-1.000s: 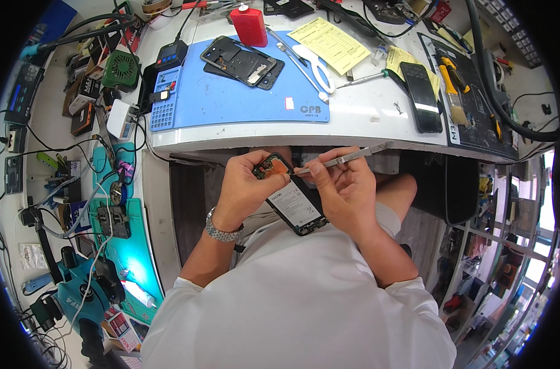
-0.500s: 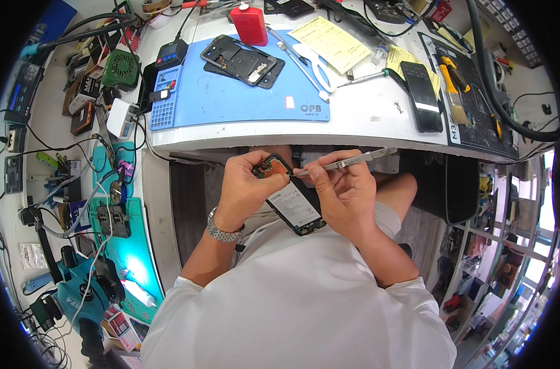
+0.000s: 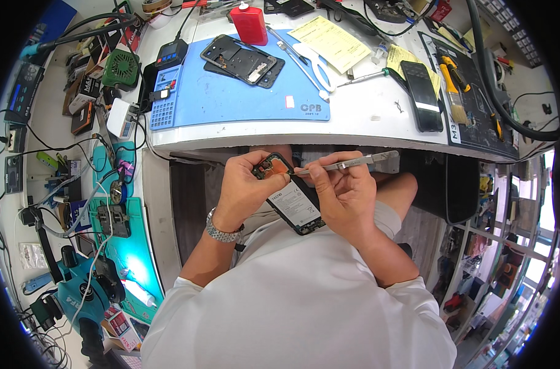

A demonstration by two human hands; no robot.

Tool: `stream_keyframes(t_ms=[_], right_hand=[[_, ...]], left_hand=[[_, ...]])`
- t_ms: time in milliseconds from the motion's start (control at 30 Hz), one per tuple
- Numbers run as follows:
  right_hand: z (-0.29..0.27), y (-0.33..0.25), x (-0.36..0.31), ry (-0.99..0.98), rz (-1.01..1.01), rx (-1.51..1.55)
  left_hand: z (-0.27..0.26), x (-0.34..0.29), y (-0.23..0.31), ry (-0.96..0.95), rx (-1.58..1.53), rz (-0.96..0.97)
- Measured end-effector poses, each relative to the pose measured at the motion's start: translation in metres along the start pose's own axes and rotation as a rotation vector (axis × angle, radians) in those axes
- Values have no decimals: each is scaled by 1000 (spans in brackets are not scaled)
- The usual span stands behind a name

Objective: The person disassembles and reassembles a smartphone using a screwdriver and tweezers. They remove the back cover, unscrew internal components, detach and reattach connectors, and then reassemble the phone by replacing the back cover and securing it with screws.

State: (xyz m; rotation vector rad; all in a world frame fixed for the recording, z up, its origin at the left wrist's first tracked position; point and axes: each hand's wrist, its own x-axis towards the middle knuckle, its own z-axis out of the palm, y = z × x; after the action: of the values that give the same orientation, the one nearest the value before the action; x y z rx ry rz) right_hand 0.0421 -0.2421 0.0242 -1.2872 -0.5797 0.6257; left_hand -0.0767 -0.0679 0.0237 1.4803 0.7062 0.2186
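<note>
Over my lap, an opened smartphone (image 3: 297, 206) lies tilted, its pale battery, copper-coloured area and dark frame exposed. My left hand (image 3: 246, 187) is closed around its upper left side, the thumb pressing near the top of the battery. Slim silver tweezers (image 3: 360, 162) are pinched in my right hand (image 3: 348, 197). Their tip reaches the upper part of the phone, close to my left thumb; exactly what it touches is too small to tell. My right hand covers part of the phone's right edge.
Ahead is the white bench (image 3: 231, 136) with a blue mat (image 3: 231, 104). On it are phone housing parts (image 3: 240, 58), a red bottle (image 3: 249, 26) and white pliers-like tool (image 3: 317, 67). A dark phone (image 3: 420, 95) lies right; a teal microscope (image 3: 83, 295) stands left.
The tweezers' rear end has shifted very slightly. Both hands and the phone stay almost in the same place.
</note>
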Motion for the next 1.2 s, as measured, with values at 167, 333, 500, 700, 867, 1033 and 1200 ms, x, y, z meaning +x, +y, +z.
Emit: stream_keyframes(t_ms=[167,333,500,700,867,1033,1200], right_hand=[[0,1,-1,9,5,-9],[0,4,-1,23,-4,-8],[0,6,-2,33,-7,65],[-1,6,-2,16,-28,32],[-2,6,-3,17,-19,-22],[-1,4,-3,10,-17,-27],[-1,2,-3,-4,-33,-32]], left_hand=[[1,0,0,-1,-10,12],[1,0,2,4,1,3],[2,0,2,5,-2,-3],[1,0,-1,1,-2,-14],[1,0,-1,-3,-19,-4],[4,-1,1,18,-7,6],[6,-2,3,40,-5,-6]])
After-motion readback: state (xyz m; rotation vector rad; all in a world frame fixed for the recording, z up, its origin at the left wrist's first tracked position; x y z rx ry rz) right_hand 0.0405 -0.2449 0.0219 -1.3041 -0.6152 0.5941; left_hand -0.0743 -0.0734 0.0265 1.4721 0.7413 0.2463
